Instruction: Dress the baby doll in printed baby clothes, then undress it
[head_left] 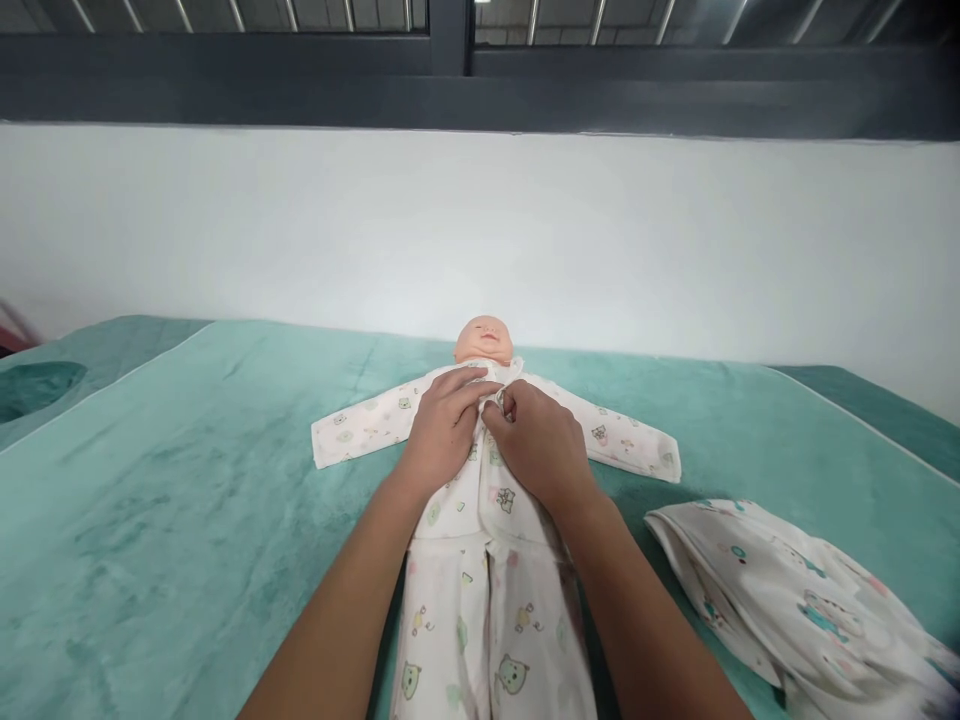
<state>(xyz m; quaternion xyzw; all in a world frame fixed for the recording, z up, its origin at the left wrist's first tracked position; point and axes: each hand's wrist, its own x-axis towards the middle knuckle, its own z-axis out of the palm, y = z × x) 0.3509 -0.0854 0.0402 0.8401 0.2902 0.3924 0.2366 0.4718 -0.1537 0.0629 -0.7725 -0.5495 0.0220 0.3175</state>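
Pinching the white printed garment (pixel 450 510) at its upper front with the right hand (pixel 536 430), thumb against curled fingers, and laying the left hand (pixel 450 415) over the chest beside it, fingers extended and slightly parted, tips close to the right hand's pinch. Spread out on a teal blanket (pixel 225 480), directly under both hands, with the collar just beyond the fingertips, one sleeve out to either side of the hands and the legs running back between the forearms. Topped, just past the collar, by a doll's head (pixel 484 340), face up, near the white wall (pixel 480 220). Covered by cloth and hands below the neck, so impossible to tell how much of a body or arms lies inside the garment. Hidden, too, in the right hand's grip: the exact bit of edge or fastening. Cut off by the bottom of the view at the garment's legs and at both forearms. To the right of the right forearm, heaped loosely and cut off at the lower right corner, blurred there: a second printed cloth (pixel 817 610). Decorated with small animal faces and leaf-like shapes on the garment, and with teal and pink figures on the second cloth, some too small to make out.
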